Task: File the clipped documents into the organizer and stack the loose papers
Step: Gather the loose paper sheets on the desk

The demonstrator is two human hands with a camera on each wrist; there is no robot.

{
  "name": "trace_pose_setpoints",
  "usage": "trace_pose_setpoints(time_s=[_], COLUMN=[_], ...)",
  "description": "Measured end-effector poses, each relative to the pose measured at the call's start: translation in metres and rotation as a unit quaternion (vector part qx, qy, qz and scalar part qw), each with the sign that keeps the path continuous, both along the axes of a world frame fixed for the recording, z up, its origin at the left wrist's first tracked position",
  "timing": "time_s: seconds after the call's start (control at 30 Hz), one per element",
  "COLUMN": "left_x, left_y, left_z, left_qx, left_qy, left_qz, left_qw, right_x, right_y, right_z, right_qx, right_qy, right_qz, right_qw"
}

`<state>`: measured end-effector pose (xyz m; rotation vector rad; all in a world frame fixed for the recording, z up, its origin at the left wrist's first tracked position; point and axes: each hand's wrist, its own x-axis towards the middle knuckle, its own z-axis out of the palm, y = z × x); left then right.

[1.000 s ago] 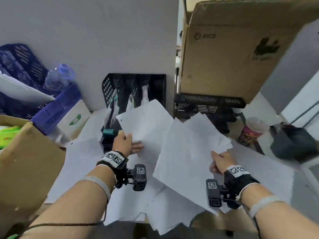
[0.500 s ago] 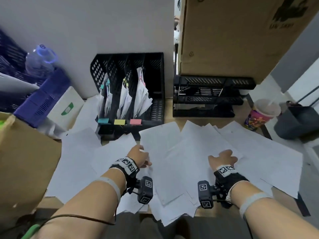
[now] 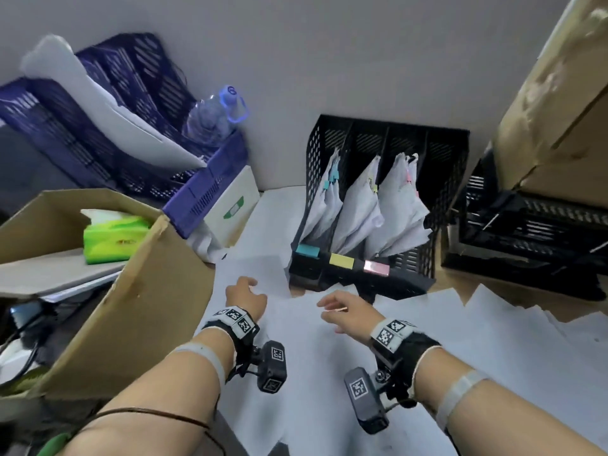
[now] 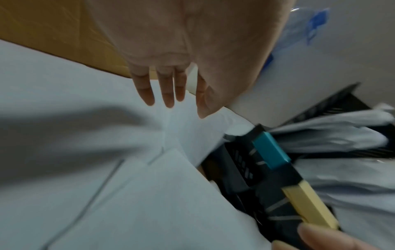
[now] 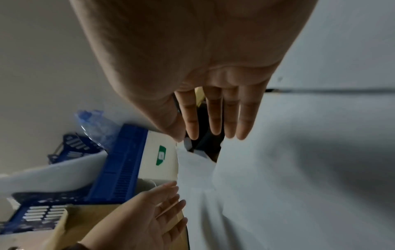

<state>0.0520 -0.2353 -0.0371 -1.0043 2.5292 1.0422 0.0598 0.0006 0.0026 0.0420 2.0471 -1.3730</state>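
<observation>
- Hovering over the spread of loose papers [image 3: 329,373]: left hand [image 3: 245,299], fingers [image 4: 147,91] straight and slightly apart, holding nothing.
- Right hand [image 3: 345,314], just beside the left: fingers [image 5: 213,115] extended, palm down over the sheets, nothing grasped; whether the fingertips touch the paper cannot be told.
- Loose papers: white sheets, overlapping and unaligned, beneath both hands and running well out past the right hand.
- Black organizer [image 3: 378,205]: upright, just beyond the fingertips of both hands; front edge carries teal, yellow and pink labels.
- Clipped documents [image 3: 365,209]: three bundles, one per labelled slot, leaning inside the organizer.
- Cardboard box [image 3: 125,291]: beside the left forearm, green tissue pack [image 3: 112,236] inside.
- Blue crate [image 3: 204,189]: beyond the left hand.
</observation>
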Motion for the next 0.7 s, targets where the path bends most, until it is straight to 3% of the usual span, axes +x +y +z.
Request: trace_pose_setpoints(time_s=[0.17,0.27,0.5,0.63,0.7], left_x=[-0.008,-0.012,-0.007,-0.006,-0.007], left_y=[-0.064,-0.087,-0.105,-0.103,-0.104], left_z=[-0.037,-0.061,-0.077,-0.062,-0.058], left_qx=[0.047,0.086,0.072,0.061,0.061], left_qy=[-0.068,-0.087,-0.129,-0.119,-0.119], left_qz=[0.011,-0.001,-0.049,-0.063,-0.07], left_qw=[0.997,0.992,0.988,0.989,0.989], right_x=[-0.024,-0.041,-0.076,-0.083,-0.084], right_y=[-0.067,-0.097,-0.144,-0.151,-0.155], right_z=[-0.021,-0.029,-0.044,-0.029,-0.013], right_qx=[0.008,-0.009,0.006,0.089,0.078], right_qy=[0.009,0.01,-0.032,0.034,0.097], right_qz=[0.025,0.007,-0.073,-0.043,-0.009], right_qw=[1.0,1.0,0.997,0.994,0.992])
